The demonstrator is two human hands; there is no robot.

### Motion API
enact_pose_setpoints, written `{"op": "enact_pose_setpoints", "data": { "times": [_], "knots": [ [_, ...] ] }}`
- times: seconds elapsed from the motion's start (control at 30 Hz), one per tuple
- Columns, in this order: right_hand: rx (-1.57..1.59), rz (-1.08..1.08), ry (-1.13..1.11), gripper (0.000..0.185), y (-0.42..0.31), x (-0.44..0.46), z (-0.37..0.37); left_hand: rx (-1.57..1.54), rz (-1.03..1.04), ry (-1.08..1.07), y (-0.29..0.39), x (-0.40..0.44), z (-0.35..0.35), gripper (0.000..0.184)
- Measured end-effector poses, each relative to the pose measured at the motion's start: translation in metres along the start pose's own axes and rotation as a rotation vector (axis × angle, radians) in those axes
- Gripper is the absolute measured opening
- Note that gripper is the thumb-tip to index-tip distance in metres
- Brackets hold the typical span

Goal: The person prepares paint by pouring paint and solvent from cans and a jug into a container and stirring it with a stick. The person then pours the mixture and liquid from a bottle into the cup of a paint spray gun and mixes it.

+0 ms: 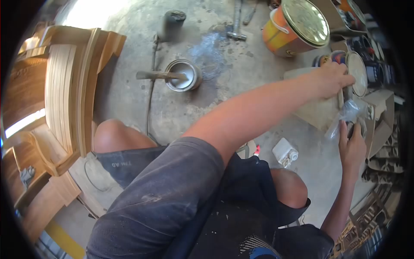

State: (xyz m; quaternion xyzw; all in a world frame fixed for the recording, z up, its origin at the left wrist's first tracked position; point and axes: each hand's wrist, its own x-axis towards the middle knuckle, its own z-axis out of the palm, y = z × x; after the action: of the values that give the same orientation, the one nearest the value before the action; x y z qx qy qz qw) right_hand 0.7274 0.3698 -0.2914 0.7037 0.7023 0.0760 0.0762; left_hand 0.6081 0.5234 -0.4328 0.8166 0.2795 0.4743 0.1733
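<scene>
My left arm reaches across to the right. At its end, my left hand (334,78) is closed beside a paint tin with a pale lid (357,74). Slim, stick-like parts stick out below its fingers, but what they belong to I cannot make out. Just under it, my right hand (353,144) pinches a crumpled clear plastic bag (348,111), with something dark near the fingers. Left of centre on the floor stands an open tin (197,80) of pale paint. A paintbrush (151,75) lies across its rim, bristles inside the tin.
A hammer (236,35) lies near a large orange-yellow bucket (276,39). A dark, blurred cup (174,21) stands at the back. Wooden furniture (60,82) fills the left side. A white bottle (285,151) lies by my knee. Cardboard (379,114) and more tins line the right.
</scene>
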Motion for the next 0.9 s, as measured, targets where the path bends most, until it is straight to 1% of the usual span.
{"op": "enact_pose_setpoints", "data": {
  "times": [0.07, 0.13, 0.17, 0.3, 0.33, 0.47, 0.5, 0.63, 0.67, 0.8, 0.83, 0.87, 0.9],
  "knots": [
    [0.089, -0.017, -0.078, 0.036, 0.006, 0.000, 0.000, -0.036, -0.010, 0.017, 0.000, -0.002, 0.008, 0.029],
    [0.168, -0.012, -0.140, 0.033, 0.012, 0.004, -0.003, -0.090, -0.087, -0.070, -0.001, 0.000, 0.008, 0.028],
    [0.166, -0.015, -0.139, 0.033, 0.016, 0.004, -0.007, -0.088, -0.088, -0.066, 0.002, 0.001, 0.007, 0.028],
    [0.240, -0.276, -0.176, 0.033, 0.021, 0.013, -0.017, -0.046, -0.067, -0.125, 0.000, 0.000, -0.002, 0.031],
    [0.241, -0.277, -0.178, 0.033, 0.022, 0.015, -0.019, -0.047, -0.069, -0.125, -0.001, 0.000, -0.002, 0.031],
    [0.244, -0.321, -0.350, 0.031, 0.026, 0.022, -0.030, -0.091, -0.063, -0.088, -0.002, -0.001, 0.003, 0.031],
    [0.238, -0.320, -0.356, 0.031, 0.027, 0.022, -0.031, -0.098, -0.067, -0.084, -0.002, -0.001, 0.004, 0.031],
    [0.172, -0.489, -0.359, 0.034, 0.029, 0.024, -0.033, -0.045, -0.018, 0.003, -0.004, -0.002, 0.007, 0.028],
    [0.167, -0.485, -0.366, 0.034, 0.029, 0.023, -0.035, -0.054, -0.020, 0.005, -0.002, -0.001, 0.006, 0.028],
    [0.189, -0.517, -0.281, 0.043, 0.021, 0.021, -0.037, -0.006, -0.015, -0.022, -0.001, -0.002, -0.001, 0.027],
    [0.237, -0.461, -0.314, 0.046, 0.021, 0.020, -0.039, 0.027, -0.021, 0.005, 0.001, -0.002, -0.002, 0.026],
    [0.275, -0.384, -0.353, 0.050, 0.025, 0.019, -0.040, -0.019, -0.013, 0.025, -0.002, -0.001, 0.001, 0.030],
    [0.326, -0.434, -0.273, 0.051, 0.029, 0.023, -0.041, -0.046, 0.001, 0.057, -0.004, -0.001, 0.001, 0.032]
  ]
}}
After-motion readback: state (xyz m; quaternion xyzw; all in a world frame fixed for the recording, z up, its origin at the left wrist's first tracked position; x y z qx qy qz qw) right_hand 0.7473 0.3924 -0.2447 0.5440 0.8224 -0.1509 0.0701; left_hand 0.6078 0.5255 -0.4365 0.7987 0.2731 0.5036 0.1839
